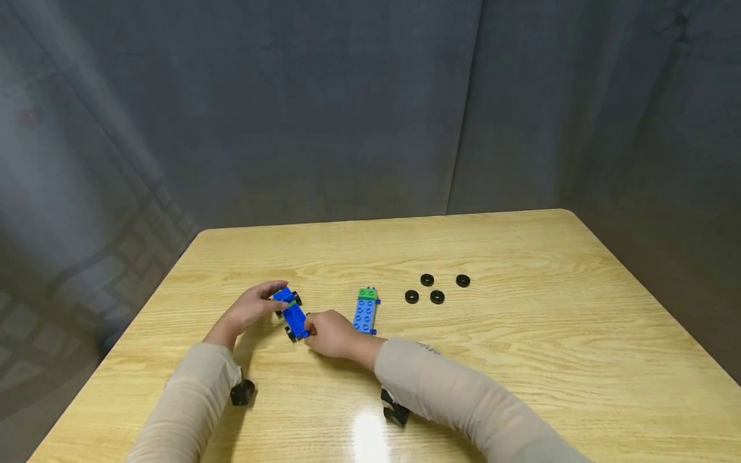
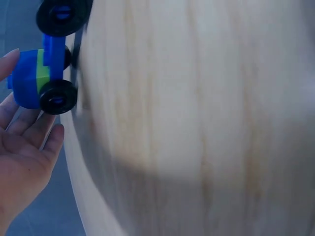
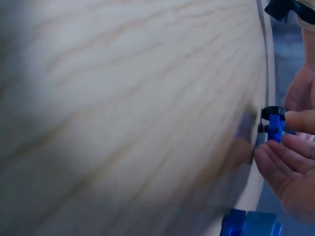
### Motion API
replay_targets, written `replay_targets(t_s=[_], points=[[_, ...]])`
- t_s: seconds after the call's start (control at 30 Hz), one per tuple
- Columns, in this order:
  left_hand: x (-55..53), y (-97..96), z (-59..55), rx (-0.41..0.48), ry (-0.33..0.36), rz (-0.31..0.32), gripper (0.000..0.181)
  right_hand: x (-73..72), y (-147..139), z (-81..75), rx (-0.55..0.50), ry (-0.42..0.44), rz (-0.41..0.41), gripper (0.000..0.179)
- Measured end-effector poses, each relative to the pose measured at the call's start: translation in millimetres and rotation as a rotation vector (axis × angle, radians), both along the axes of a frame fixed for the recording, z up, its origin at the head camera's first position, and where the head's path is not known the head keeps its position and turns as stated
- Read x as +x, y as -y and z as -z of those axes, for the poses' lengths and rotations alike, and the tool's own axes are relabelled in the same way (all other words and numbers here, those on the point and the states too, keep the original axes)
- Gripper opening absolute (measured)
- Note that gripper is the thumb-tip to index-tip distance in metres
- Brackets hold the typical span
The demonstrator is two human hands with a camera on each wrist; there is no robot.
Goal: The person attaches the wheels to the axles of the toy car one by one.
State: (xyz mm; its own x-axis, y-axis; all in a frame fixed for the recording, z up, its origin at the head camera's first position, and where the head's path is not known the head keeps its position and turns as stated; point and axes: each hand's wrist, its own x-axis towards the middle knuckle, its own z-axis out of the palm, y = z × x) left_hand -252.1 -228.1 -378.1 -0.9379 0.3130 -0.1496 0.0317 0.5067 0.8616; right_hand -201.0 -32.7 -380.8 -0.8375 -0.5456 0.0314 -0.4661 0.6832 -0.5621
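A blue toy car (image 1: 294, 319) with a green strip and black wheels is held between the two hands, left of the table's middle. My left hand (image 1: 253, 311) grips its far end, thumb on one side and fingers on the other. At the near end, my right hand (image 1: 332, 333) pinches the car by a rear corner beside a wheel. The left wrist view shows the car's blue end (image 2: 28, 78) between thumb and fingers, with a black wheel (image 2: 58, 97) below. In the right wrist view, the right fingertips (image 3: 275, 160) are right at the car (image 3: 275, 129).
A second blue car base (image 1: 365, 314) with a green brick, without tyres, lies just right of the right hand. Several loose black tyres (image 1: 437, 297) lie farther right on the wooden table (image 1: 521, 334). A grey curtain (image 1: 347, 116) hangs behind the table.
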Motion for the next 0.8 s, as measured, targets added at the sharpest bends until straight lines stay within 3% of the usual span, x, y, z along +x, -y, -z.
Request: replay_targets(t_s=[0.37, 0.53, 0.8], points=[[9.0, -0.7, -18.3, 0.015, -0.02, 0.023, 0.06, -2.9, -28, -17.3, -0.153, 0.075, 0.014, 0.023], [12.5, -10.0, -24.2, 0.004, -0.067, 0.054, 0.058, -3.7, -44, -24.0, -0.228, 0.098, 0.028, 0.026], [16.8, -29.9, -29.1, 0.012, -0.088, 0.126, 0.061, -3.7, -62, -30.7, -0.248, 0.112, 0.079, 0.026]])
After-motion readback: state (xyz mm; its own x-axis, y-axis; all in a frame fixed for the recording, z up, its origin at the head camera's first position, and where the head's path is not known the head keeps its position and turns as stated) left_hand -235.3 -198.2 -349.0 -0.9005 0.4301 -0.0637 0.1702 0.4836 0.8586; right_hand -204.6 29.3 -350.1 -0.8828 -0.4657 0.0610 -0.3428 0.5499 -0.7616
